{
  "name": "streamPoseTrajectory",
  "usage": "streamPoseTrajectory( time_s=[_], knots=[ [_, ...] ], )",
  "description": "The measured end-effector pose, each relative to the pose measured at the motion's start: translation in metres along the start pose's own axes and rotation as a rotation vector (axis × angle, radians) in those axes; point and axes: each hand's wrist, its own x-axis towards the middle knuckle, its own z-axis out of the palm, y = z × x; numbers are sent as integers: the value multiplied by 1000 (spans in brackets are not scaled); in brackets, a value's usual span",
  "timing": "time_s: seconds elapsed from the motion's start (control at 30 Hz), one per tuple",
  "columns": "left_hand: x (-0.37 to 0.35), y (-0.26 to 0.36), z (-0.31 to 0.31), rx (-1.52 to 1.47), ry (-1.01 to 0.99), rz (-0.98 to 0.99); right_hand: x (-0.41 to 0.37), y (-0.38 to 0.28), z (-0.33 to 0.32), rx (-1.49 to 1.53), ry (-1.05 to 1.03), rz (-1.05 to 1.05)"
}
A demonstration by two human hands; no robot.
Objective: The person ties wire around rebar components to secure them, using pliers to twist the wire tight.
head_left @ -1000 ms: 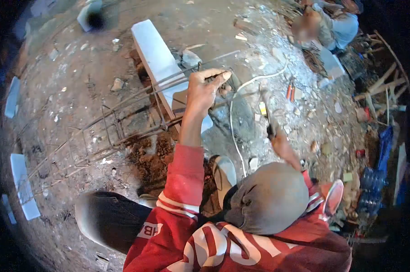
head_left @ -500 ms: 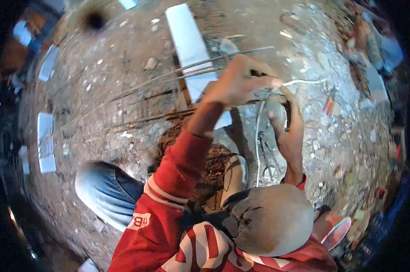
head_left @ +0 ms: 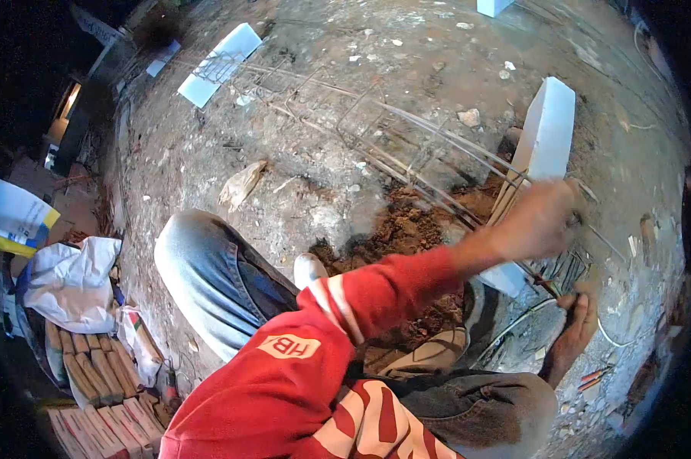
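My left hand [head_left: 540, 222], blurred by motion, has its fingers curled above the end of a rebar cage [head_left: 406, 172]; what it grips, if anything, cannot be made out. Lower right, my right hand [head_left: 578, 325] pinches a thin white cable [head_left: 517, 317] close to the ends of the bars. The cable curves away on both sides of those fingers. Beneath the cage, behind my left hand, a long white block [head_left: 550, 130] lies on the ground. Loose reddish soil [head_left: 418, 229] surrounds a dug spot under the bars.
Another white block [head_left: 221, 65] lies under the cage's far end. Stacked bricks [head_left: 93, 367], a white sack [head_left: 70, 283] and a blue-yellow bag [head_left: 13, 214] are at the left. Red-handled tools [head_left: 592, 379] lie at the lower right. My bent knees [head_left: 200, 268] flank the soil.
The view has swung left, so the cage and hands appear farther right. My left hand, close to my right hand at the cable before, is now raised apart from it.
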Motion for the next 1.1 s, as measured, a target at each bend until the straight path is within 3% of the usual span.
streamPoseTrajectory(
  time_s=[0.07,0.1,0.13,0.17,0.2,0.27,0.33,0.37,0.43,0.53,0.6,0.67,0.73,0.77,0.8,0.87,0.9,0.93,1.0,1.03,1.07,1.1],
  knots=[
    [6,-9,-53,233,23,-11,8,41,-18,-137,181,-104],
    [9,-7,-79,277,-13,-263,9,43,-24,-126,176,-110],
    [12,-5,-98,324,-41,-514,10,41,-29,-421,25,-94],
    [11,-11,-108,346,-26,-506,14,43,-31,-714,-130,-85],
    [6,-23,-119,444,-98,-521,19,53,-34,-696,-141,-102],
    [-9,-49,-134,561,-158,-534,28,70,-36,-863,-273,-480],
    [-29,-72,-131,783,-136,-251,34,46,-33,-882,-361,-387],
    [-33,-76,-129,801,-124,-249,36,45,-35,-867,-376,-376],
    [-45,-82,-125,662,-294,-332,38,54,-42,-850,-404,-381],
    [-73,-101,-118,632,-409,-388,46,55,-45,-885,-315,-558],
    [-73,-81,-126,623,-403,-347,41,44,-41,-876,-256,-764],
    [-68,-64,-136,593,-430,-350,48,57,-53,-856,-293,-671],
    [-71,-63,-141,606,-426,-280,57,63,-61,-558,-418,-300],
    [-74,-70,-138,612,-491,-294,57,57,-55,-599,-373,-562],
    [-77,-82,-134,618,-557,-303,65,58,-63,-596,-371,-576],
    [-74,-83,-134,664,-518,-253,83,67,-88,-598,-313,-391],
    [-66,-66,-137,649,-521,-295,85,67,-90,-571,-144,-311],
    [-59,-52,-140,630,-520,-341,86,69,-90,-566,-142,-314],
    [-58,-43,-144,634,-522,-343,82,47,-74,-833,124,-878],
    [-60,-40,-145,596,-486,-334,81,67,-80,-385,27,-561],
    [-62,-37,-145,557,-455,-327,80,87,-85,110,63,-280],
    [-62,-36,-145,563,-476,-384,68,50,-75,-540,-259,-418]
  ],
)
